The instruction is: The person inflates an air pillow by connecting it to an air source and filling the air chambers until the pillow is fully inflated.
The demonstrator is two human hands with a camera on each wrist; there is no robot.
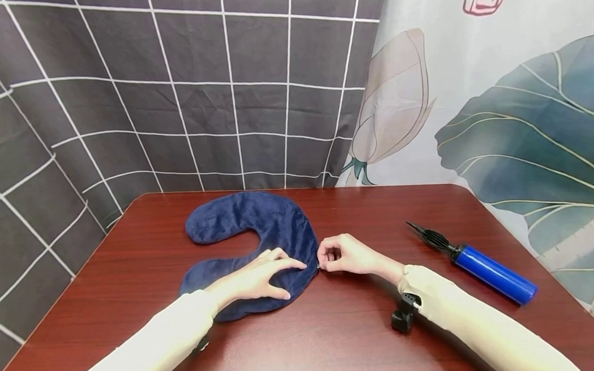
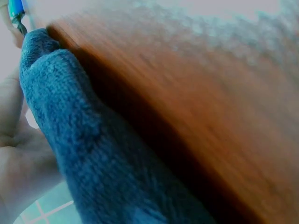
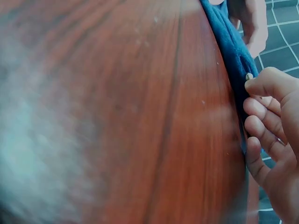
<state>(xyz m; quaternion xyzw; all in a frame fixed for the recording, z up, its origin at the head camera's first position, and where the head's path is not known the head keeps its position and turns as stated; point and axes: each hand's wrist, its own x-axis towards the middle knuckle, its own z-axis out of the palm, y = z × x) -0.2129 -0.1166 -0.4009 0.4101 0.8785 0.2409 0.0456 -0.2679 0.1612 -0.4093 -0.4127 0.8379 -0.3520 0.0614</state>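
A navy blue, plush U-shaped neck pillow (image 1: 284, 226) lies on the table, its opening toward the left. My left hand (image 1: 264, 274) rests on its near arm and curve, fingers spread and the index finger stretched toward the right edge. At that edge my right hand (image 1: 351, 255) has its fingers curled and pinches a small, shiny zipper pull (image 3: 249, 76) between thumb and fingertips. In the left wrist view, the pillow's side (image 2: 79, 112) fills the middle and partly covers the left hand (image 2: 23, 163).
A blue hand pump (image 1: 496, 272) with a black nozzle lies on the right of the reddish-brown wooden table (image 1: 367, 329). Behind the table hang a dark grid-patterned curtain (image 1: 200, 100) and a white curtain with leaf prints (image 1: 529, 137).
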